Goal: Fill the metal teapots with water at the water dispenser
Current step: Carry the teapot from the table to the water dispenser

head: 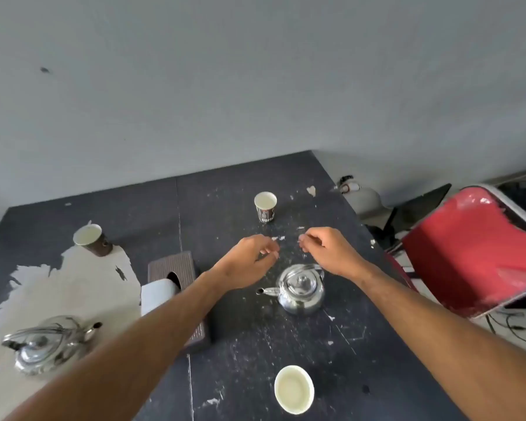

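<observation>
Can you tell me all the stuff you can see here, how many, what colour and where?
metal teapots: 2, shiny silver; one mid-table below the hands, lid on, one near the left edge
paper cups: 3; dark printed one far middle, brown one far left, one at the near edge, seen from above, pale inside
tissue box: 1, brown, white tissue sticking out, left of the middle teapot
table: 1, black, scuffed, with a big worn pale patch at left
chair: 1, red, right of the table
left hand: fingers loosely curled, holding nothing
right hand: fingers loosely curled, holding nothing
</observation>
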Demonstrator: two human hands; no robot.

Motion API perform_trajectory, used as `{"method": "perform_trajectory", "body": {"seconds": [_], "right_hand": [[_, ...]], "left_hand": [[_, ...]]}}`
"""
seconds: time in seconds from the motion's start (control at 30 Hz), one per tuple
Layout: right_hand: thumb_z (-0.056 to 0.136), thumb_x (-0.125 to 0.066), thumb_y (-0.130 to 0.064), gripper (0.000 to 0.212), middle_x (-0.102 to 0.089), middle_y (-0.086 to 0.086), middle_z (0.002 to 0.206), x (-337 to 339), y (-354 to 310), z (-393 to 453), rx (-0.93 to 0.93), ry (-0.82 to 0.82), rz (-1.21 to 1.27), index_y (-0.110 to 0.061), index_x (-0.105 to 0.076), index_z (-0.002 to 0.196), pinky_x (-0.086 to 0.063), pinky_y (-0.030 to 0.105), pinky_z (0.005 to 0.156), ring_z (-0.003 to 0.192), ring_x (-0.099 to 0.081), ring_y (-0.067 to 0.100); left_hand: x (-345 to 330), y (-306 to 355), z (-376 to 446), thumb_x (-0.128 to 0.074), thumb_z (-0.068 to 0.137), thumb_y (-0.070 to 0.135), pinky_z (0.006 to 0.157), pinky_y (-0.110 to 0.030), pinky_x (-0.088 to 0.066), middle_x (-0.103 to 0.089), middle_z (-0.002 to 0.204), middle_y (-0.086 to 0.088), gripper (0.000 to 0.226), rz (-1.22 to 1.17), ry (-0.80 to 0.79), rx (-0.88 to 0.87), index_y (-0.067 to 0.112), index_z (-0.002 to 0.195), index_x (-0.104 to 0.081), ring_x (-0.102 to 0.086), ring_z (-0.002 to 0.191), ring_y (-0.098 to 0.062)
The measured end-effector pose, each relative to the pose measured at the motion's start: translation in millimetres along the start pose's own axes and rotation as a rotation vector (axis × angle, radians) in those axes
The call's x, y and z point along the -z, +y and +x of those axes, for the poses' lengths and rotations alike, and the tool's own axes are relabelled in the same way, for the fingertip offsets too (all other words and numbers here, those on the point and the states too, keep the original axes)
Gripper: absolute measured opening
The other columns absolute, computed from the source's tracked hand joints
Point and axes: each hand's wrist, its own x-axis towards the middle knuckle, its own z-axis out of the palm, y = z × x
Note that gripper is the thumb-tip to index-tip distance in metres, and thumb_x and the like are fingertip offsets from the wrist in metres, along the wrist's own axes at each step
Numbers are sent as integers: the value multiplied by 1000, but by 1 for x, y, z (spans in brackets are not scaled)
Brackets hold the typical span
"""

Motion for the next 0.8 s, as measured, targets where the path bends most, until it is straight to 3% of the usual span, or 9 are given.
{"method": "perform_trajectory", "body": {"seconds": [0.07, 0.13, 0.23, 0.37, 0.5, 0.63, 0.8], "right_hand": [[105, -57, -35, 39, -73, -9, 70, -10, 18, -1, -58, -30, 12, -14, -74, 77, -50, 28, 61, 64, -67, 5], [105, -57, -37, 42, -75, -4, 71, -25, 44, -2, -104, -59, 48, -12, -75, 76, -53, 29, 66, 67, -69, 9], [106, -54, -40, 53, -59, -1, 57, -37, 51, -5, -94, -39, 96, -11, -60, 62, -43, 30, 55, 51, -50, 8], [108, -51, -42, 61, -38, -5, 51, -44, 55, -5, -67, -3, 152, -11, -41, 56, -29, 28, 49, 48, -34, 10], [108, -52, -40, 60, -29, -15, 43, -41, 52, -11, -25, 0, 141, -20, -34, 54, -24, 22, 44, 43, -27, 6], [108, -50, -42, 59, -30, -15, 44, -31, 39, -18, 15, 0, 192, -21, -35, 55, -24, 23, 45, 44, -28, 6], [108, -50, -43, 60, -28, -16, 44, -9, -9, -30, 105, 10, 203, -22, -32, 54, -21, 20, 45, 45, -26, 6]], "left_hand": [[-24, -4, 7, -58, 105, 25, 98, -37, -55, -73, 118, 1, 25, -92, -24, 43, 14, 122, -72, -66, 108, -14], [-52, -6, 14, -58, 105, 25, 99, -36, -54, -73, 119, -1, 28, -133, -63, 67, 12, 126, -70, -66, 109, -15], [-68, -5, 18, -57, 106, 28, 97, -39, -55, -73, 116, -1, 27, -181, -63, 91, 12, 123, -70, -67, 107, -17], [-80, -7, 22, -52, 108, 30, 86, -55, -55, -75, 96, -14, 32, -196, -79, 124, 5, 99, -71, -70, 92, -33], [-77, 0, 18, -53, 106, 29, 84, -58, -56, -75, 95, -22, 33, -223, -87, 150, 4, 94, -70, -70, 90, -38], [-61, 16, 8, -54, 103, 27, 72, -50, -54, -69, 79, -13, 31, -264, -61, 145, 7, 83, -68, -58, 70, -20], [-27, 47, -13, -53, 99, 22, 63, -34, -42, -57, 62, -5, 42, -385, 12, 161, -6, 68, -59, -49, 59, -15]]}}
